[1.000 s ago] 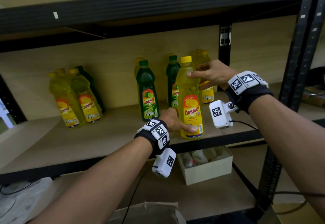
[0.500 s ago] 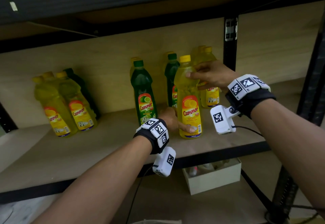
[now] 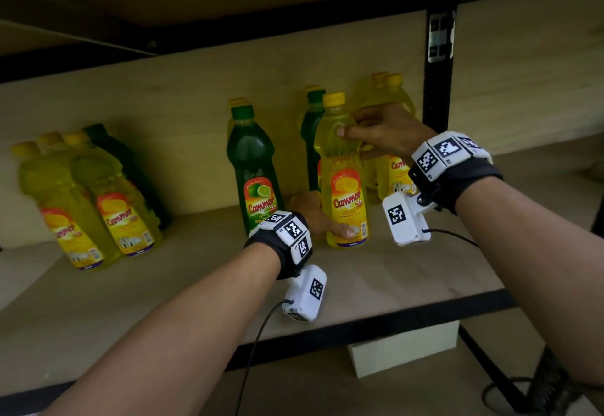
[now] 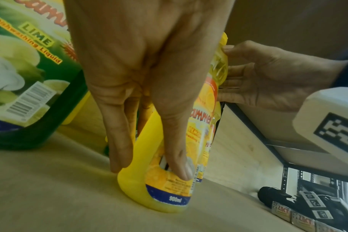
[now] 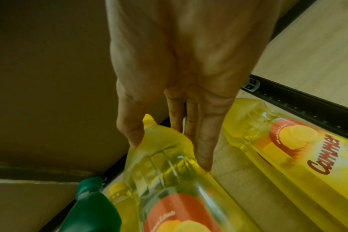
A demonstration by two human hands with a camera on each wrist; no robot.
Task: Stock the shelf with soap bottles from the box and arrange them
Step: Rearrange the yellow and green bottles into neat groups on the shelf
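A yellow lemon soap bottle (image 3: 343,183) stands upright on the wooden shelf (image 3: 163,291), in front of a green bottle. My left hand (image 3: 318,216) grips its base, thumb across the label and fingers behind; the left wrist view shows that bottle (image 4: 165,180) between thumb and fingers (image 4: 119,141). My right hand (image 3: 376,133) pinches the bottle's shoulder just below the cap; in the right wrist view thumb and fingers (image 5: 205,141) clasp the clear yellow neck (image 5: 163,144). A green lime bottle (image 3: 253,170) stands just to the left.
Yellow bottles and a dark green one (image 3: 91,200) stand in a group at the shelf's left. More yellow bottles (image 3: 392,115) stand behind my right hand beside the black upright post (image 3: 438,66). A white box (image 3: 402,347) sits on the lower level under the shelf edge.
The head view has moved closer and lower to the shelf. Both hands keep their hold on the yellow bottle, which stays upright in about the same place.
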